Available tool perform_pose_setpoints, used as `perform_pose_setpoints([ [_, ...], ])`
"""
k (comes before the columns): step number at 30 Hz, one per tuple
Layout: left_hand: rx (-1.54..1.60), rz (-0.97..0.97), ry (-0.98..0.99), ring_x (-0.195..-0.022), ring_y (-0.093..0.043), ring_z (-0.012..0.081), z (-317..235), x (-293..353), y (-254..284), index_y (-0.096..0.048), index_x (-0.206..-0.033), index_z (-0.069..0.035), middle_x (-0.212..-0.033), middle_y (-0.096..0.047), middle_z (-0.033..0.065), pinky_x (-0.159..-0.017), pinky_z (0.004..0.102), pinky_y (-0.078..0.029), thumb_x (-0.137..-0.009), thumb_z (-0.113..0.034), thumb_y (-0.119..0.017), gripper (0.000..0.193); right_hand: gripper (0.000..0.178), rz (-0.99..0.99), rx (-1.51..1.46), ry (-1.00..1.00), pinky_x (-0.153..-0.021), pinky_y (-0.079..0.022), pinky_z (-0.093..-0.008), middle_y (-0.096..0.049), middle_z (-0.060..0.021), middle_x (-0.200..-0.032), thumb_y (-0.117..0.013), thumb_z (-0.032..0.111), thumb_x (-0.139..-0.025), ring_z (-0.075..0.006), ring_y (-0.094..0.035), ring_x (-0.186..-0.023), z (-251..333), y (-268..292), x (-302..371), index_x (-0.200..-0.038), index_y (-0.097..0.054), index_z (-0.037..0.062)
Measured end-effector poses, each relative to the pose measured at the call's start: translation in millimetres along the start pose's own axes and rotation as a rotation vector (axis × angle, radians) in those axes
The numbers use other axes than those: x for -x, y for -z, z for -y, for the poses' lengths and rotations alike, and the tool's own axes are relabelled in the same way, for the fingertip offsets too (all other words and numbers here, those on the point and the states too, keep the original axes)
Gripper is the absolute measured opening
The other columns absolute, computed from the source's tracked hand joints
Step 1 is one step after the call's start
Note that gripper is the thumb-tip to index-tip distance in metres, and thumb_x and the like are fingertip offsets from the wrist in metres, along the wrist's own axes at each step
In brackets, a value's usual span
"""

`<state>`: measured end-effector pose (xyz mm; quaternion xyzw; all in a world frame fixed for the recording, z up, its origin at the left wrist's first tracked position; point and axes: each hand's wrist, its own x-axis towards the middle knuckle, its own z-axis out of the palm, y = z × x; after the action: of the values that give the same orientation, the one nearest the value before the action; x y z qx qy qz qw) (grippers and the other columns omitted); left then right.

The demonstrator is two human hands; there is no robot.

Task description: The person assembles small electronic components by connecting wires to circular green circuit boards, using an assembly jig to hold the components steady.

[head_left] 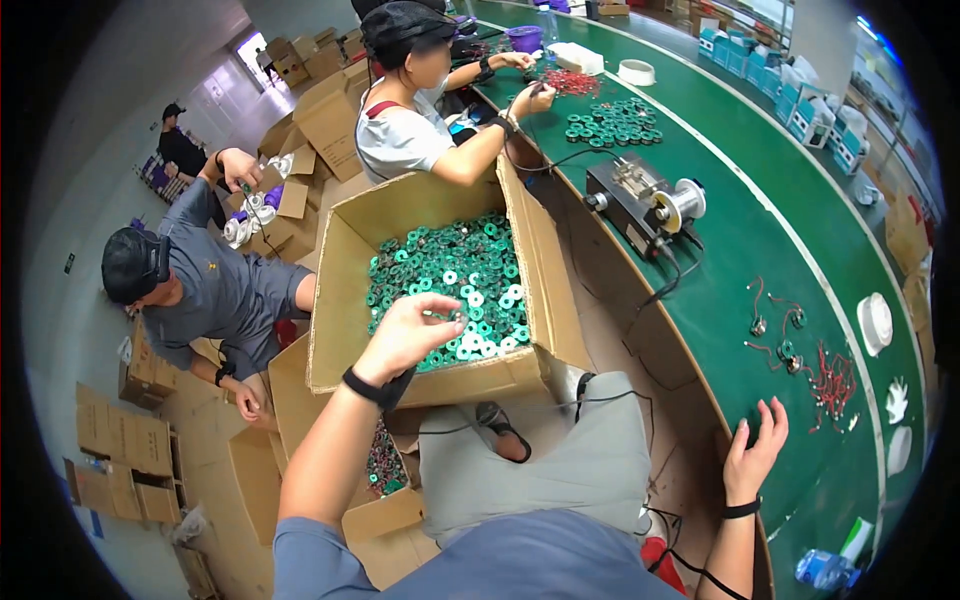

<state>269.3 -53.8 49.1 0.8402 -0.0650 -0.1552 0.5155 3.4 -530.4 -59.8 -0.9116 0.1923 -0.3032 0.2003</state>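
Observation:
My left hand (405,338) hangs over a large open cardboard box (548,285), its fingers curled and the tips nearly meeting. Whatever lies between the fingertips, if anything, is too small to make out against the parts behind. Inside the box is a heap of small green ring-shaped parts (430,262), some showing pale faces. My right hand (755,450) rests at the near edge of the green work table (690,400), fingers spread and holding nothing. Beyond it on the table lie red wires (832,388) and a few wired ring parts (790,357).
A black device with a wire spool (680,204) stands at the table's edge. One co-worker (415,110) handles parts at the table; another (215,270) sits at left. A smaller box (385,520) of parts sits below my left arm. A cable (570,402) crosses my lap.

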Motion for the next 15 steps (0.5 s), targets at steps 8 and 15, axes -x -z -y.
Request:
perform_pose_setpoints([
  [8, -0.484, -0.110, 0.043, -0.094, -0.074, 0.0232, 42, -151, 11, -0.075, -0.108, -0.002, -0.101, -0.078, 0.0141, -0.088, 0.0371, -0.058, -0.079, -0.028, -0.085, 0.040, 0.033, 0.008, 0.176, -0.047, -0.115, -0.036, -0.0504, -0.050, -0.0205, -0.147, -0.061, 0.005, -0.096, -0.0398, -0.046, -0.137, 3, -6, -4, -0.128, -0.061, -0.0020],
  [15, -0.727, -0.259, 0.068, -0.106, -0.071, 0.0344, 106, -221, -20, -0.076, -0.108, -0.006, -0.108, -0.075, 0.0185, -0.096, 0.0446, -0.056, -0.080, -0.027, -0.084, 0.036, 0.031, 0.033, 0.218, -0.104, -0.115, -0.036, -0.0500, -0.051, -0.0211, -0.146, -0.060, 0.005, -0.096, -0.0401, -0.046, -0.136, 6, -8, -5, -0.126, -0.061, -0.0038],
])
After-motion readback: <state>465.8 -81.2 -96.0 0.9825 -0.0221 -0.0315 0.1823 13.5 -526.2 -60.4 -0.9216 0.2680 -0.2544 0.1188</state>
